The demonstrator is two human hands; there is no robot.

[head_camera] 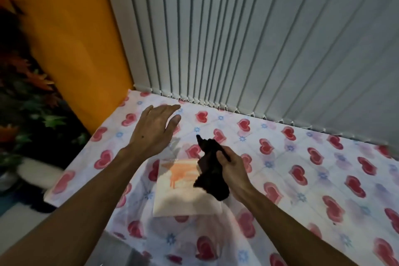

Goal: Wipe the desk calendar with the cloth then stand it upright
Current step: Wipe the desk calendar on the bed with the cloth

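Observation:
The desk calendar [181, 192] lies flat near the table's front edge, a pale card with an orange picture on its upper half. My right hand [232, 168] hovers over its right side, shut on a dark crumpled cloth [210, 170] that hangs over the calendar's upper right corner. My left hand [154, 128] is held above the table beyond the calendar's far left corner, fingers spread, holding nothing. Whether the cloth touches the calendar I cannot tell.
The table [302, 179] wears a white cover printed with red hearts and blue flowers. Grey vertical blinds [248, 39] hang along its far edge. An orange wall [71, 34] and leafy plants [26, 101] stand to the left.

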